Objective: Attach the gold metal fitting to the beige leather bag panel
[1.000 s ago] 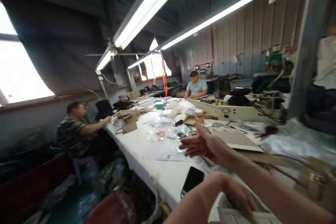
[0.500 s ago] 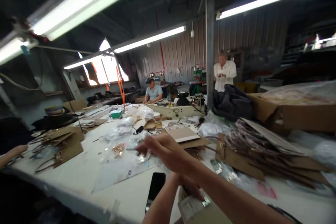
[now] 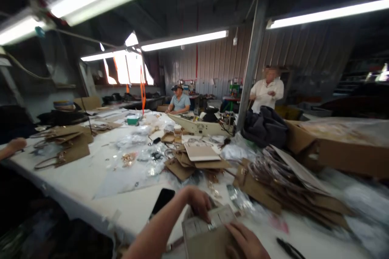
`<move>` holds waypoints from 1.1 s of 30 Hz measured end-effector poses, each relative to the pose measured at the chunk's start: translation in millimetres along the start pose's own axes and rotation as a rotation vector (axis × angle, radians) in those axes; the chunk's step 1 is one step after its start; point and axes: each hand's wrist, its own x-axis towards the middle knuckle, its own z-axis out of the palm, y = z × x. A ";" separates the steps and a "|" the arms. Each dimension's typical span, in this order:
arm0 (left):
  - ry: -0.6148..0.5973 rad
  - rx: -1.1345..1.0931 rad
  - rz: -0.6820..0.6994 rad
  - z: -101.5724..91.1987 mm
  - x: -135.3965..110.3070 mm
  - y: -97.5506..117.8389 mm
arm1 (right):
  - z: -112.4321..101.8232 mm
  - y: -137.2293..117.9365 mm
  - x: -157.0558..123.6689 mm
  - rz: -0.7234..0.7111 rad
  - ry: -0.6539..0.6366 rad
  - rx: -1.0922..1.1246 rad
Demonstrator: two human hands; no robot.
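Observation:
A beige-grey bag panel [image 3: 197, 240] with a lighter top strip lies at the lower middle of the head view, below the table's small parts. My left hand [image 3: 199, 202] is closed at its upper edge, fingertips down by a small shiny metal fitting [image 3: 212, 225]. On the panel's right side, my right hand [image 3: 247, 240] grips it with fingers across the top; its thumb side is partly hidden. Whether a small part sits under those fingers I cannot make out. A black phone [image 3: 162, 202] lies on the table left of my left forearm.
Brown panels [image 3: 182, 164] with a pale board [image 3: 202, 152], gold-coloured parts [image 3: 128, 159] and plastic bags lie ahead. Stacked strapped panels [image 3: 273, 188] and a cardboard box [image 3: 349, 153] stand right. Black-handled tool [image 3: 288, 247] lies lower right. Two people are behind; another person's hand [image 3: 16, 144] shows left.
My right hand has come back from over the small parts, where it crossed my left arm, to the panel. The view has turned and shifted; the brown panels ahead are now uncovered.

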 end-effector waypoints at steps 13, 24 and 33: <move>-0.146 -0.277 0.000 -9.9 33.8 -51.9 | -28.1 -45.6 32.7 0.068 -0.335 0.028; -0.146 -0.291 0.002 -10.1 34.9 -52.7 | -6.6 -48.6 46.9 -0.010 -0.399 0.031; -0.070 -0.287 0.024 -3.6 25.6 -43.7 | -19.7 -48.5 42.0 0.118 -0.285 0.196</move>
